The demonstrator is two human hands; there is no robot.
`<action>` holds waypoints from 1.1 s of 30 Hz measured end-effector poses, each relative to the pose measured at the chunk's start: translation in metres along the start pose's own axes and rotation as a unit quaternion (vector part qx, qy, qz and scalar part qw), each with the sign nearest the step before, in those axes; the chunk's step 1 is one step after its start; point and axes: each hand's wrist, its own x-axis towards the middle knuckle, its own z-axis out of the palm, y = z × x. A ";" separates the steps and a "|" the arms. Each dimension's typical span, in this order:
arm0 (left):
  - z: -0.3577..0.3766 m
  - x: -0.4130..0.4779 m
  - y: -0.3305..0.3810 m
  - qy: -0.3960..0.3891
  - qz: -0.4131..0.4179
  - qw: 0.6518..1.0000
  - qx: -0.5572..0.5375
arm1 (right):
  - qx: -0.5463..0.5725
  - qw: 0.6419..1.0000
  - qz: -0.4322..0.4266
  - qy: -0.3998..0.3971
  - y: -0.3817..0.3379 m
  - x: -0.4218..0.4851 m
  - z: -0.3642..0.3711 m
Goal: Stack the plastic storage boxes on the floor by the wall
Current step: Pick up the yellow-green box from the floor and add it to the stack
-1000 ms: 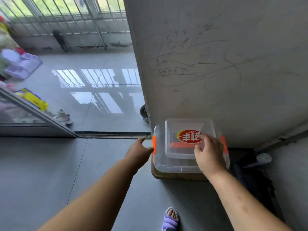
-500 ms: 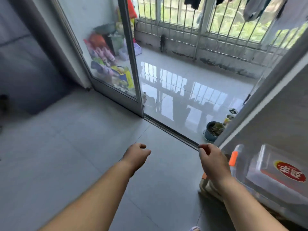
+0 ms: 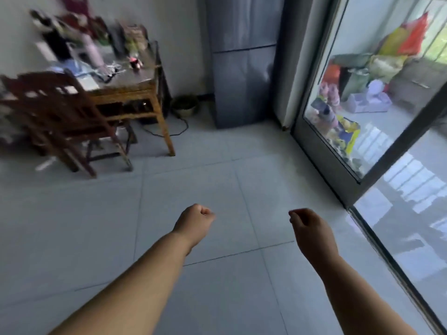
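No storage box shows in the head view at this moment. My left hand [image 3: 196, 221] hovers over the grey tiled floor [image 3: 121, 226], curled into a loose fist with nothing in it. My right hand [image 3: 309, 228] hangs to its right at about the same height, fingers curled in and also holding nothing. Both forearms reach in from the bottom edge.
A wooden chair [image 3: 63, 117] and a cluttered wooden table [image 3: 135, 93] stand at the left. A grey fridge [image 3: 242, 68] is against the back wall. A sliding glass door [image 3: 362, 105] and its floor track [image 3: 387, 257] run along the right.
The view has swung left, away from the wall and the stacked clear boxes, which have left the frame. My right hand came off the top box; both hands now hang curled and empty.
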 end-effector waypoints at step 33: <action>-0.585 0.021 -0.365 0.518 -0.298 0.757 -0.264 | -0.128 0.738 -0.398 -0.530 -0.578 -0.127 0.669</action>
